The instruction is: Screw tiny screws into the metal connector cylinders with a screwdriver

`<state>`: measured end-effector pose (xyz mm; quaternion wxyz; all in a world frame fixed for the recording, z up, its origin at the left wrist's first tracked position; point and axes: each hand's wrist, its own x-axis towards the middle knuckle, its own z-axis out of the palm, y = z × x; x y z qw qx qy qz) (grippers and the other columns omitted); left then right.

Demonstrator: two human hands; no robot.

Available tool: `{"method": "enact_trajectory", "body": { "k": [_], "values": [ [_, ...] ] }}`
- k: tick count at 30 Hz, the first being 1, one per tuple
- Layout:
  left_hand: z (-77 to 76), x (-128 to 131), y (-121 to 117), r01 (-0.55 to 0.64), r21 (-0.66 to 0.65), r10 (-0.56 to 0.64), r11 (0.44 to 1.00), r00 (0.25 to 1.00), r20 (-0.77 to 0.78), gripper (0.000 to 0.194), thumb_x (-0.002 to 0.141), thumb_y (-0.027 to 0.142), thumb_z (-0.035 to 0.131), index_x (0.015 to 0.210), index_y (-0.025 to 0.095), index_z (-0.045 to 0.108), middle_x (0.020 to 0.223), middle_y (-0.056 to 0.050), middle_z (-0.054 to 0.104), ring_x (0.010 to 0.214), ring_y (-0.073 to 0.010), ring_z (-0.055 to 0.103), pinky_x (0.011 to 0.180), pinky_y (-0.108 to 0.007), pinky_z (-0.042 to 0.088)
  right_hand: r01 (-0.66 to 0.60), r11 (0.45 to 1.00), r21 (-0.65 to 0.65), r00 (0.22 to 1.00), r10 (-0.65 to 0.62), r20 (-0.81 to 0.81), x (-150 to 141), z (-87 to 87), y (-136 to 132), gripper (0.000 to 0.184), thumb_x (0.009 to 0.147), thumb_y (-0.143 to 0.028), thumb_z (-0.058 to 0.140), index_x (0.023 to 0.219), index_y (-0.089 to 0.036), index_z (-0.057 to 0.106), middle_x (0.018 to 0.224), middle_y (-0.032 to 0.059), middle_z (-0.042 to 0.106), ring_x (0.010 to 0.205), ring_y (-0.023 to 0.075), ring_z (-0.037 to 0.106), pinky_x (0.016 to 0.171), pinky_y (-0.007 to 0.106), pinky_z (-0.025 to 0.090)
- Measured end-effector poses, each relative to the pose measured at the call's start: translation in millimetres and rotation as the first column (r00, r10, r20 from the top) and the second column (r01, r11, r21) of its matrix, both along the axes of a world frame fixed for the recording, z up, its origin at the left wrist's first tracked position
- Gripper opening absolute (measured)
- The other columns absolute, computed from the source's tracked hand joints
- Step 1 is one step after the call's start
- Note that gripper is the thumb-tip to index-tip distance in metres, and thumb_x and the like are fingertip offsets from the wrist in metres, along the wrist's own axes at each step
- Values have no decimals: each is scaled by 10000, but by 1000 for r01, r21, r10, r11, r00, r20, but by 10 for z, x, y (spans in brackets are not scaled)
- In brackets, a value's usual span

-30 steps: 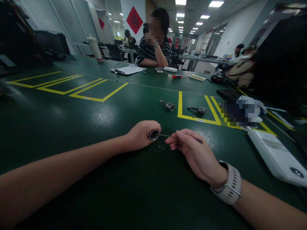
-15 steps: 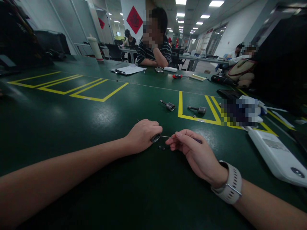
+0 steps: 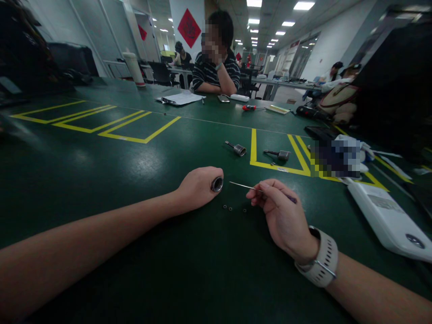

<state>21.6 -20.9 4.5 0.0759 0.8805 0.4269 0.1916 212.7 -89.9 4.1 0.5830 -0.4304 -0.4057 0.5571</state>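
Head view: left hand [image 3: 199, 189] closed around a metal cup [image 3: 217, 184]; right hand [image 3: 281, 211] pinching a thin tool [image 3: 245, 186], tip just right of the cup; three small rings [image 3: 230, 209] nearer.

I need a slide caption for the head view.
Left hand grips a cup-shaped metal part; right hand holds a thin tool, its tip outside the part's mouth.

Thin tool [image 3: 245, 186] now out of metal cup [image 3: 217, 184], right hand [image 3: 283, 216] drawn back, third ring [image 3: 245, 210] showing
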Motion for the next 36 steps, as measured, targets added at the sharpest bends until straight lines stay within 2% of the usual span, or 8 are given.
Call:
{"method": "enact_trajectory", "body": {
  "k": [7,13,17,22,27,30,34,36],
  "values": [
    [-1,8,37,-64,-4,64,998,991,114,195,748,260,626,876,154,525,823,-25,569,724,-161,528,611,-273,410,-38,997,72,925,8,379,6,-29,2,191,811,-372,616,939,-234,649,975,29,657,902,197,589,792,368,461],
    [-8,-16,45,-186,189,129,964,951,280,220,814,355,586,906,159,543,893,-46,555,849,-197,515,750,-333,425,-263,960,95,666,109,738,-119,70,-41,186,863,-271,542,1037,-239,601,1053,44,642,953,212,597,837,416,465],
    [-17,-33,36,-317,235,197,919,884,424,265,794,371,627,973,181,576,962,-54,541,931,-208,515,813,-343,429,-533,838,118,502,201,841,-252,103,-130,209,877,-233,522,1082,-238,560,1147,76,630,1085,237,590,952,473,439],
    [97,-40,-95,-286,99,181,953,802,570,273,777,312,653,1005,182,579,984,-45,592,926,-196,548,764,-306,455,-768,630,109,296,198,935,-188,134,-513,233,893,-214,511,1120,-166,531,1338,142,533,1313,224,415,1120,442,295],
    [343,-11,-495,-69,-391,340,918,643,686,328,728,280,678,1019,172,571,886,-29,637,692,-147,606,602,-264,473,-858,513,-21,95,199,975,57,228,-993,230,925,-182,451,1128,-143,549,1407,117,468,1356,186,341,1155,365,236],
    [458,54,-734,66,-568,442,820,555,704,336,675,229,712,982,158,595,929,-45,642,733,-160,631,607,-268,491,-826,563,28,198,245,949,180,254,-1113,272,893,-161,506,1164,-161,536,1391,102,492,1336,173,377,1135,327,286],
    [533,171,-919,213,-670,546,711,432,718,375,629,169,733,984,142,616,928,-46,654,808,-184,642,750,-333,509,-549,827,124,626,309,716,264,206,-1052,302,888,-189,525,1189,-189,545,1299,91,581,1217,181,520,1019,324,433],
    [538,218,-965,263,-688,588,676,370,719,375,635,156,727,994,138,622,927,-46,661,863,-198,639,821,-359,497,-354,931,94,846,275,457,268,171,-973,203,917,-272,481,1004,-199,649,1031,63,714,980,184,652,924,344,494]
  ]
}}
